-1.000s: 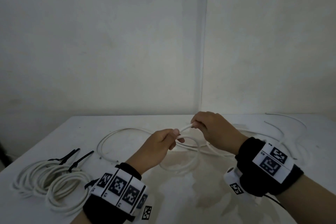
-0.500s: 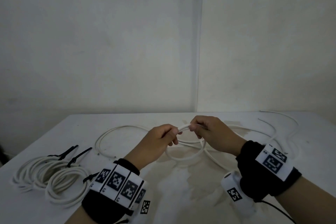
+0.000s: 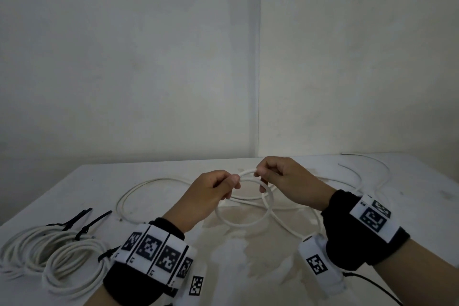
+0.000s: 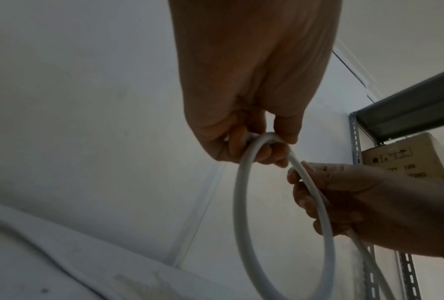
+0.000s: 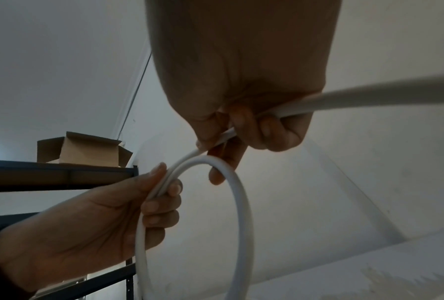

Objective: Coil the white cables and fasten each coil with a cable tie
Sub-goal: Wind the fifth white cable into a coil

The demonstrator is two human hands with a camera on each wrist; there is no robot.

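One loop made, plenty of white cable left to wind.

Both hands are up over the table: the left hand pinches the top of the loop, fingers curled tight round it, and the right hand grips the strand just beside it, thumb and fingers closed on it. The rest trails loose across the table behind. Two tied coils lie at the left. Next up, I'd say: feed another turn into the left pinch, same size.

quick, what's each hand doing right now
Left hand: pinching the white cable loop.
Right hand: gripping the same cable beside it.
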